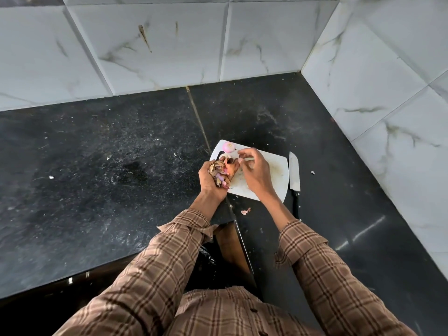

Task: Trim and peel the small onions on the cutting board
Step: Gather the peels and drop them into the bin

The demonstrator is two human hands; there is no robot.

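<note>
A white cutting board (274,175) lies on the black stone tabletop (97,166) near the corner of the marble-tiled wall (375,81), and everything else sits around it. At the board's far left corner rests one peeled onion (228,146), pale pink and round. Over the board's left edge, the left hand (212,181) is cupped and closed around a bunch of onion skins (219,170), brown and papery with pink pieces among them; whether a whole onion is inside that grip cannot be told. The right hand (254,175) hovers over the middle of the board, its fingers curled and pinched together at the tips beside the skins; what they pinch, if anything, is too small to tell. A knife (294,177) lies on the tabletop just beside the board's right edge, blade pointing away from the person. A small pink scrap of peel (246,211) lies on the tabletop just in front of the board's near edge. Both forearms wear brown checked sleeves (322,263).
</note>
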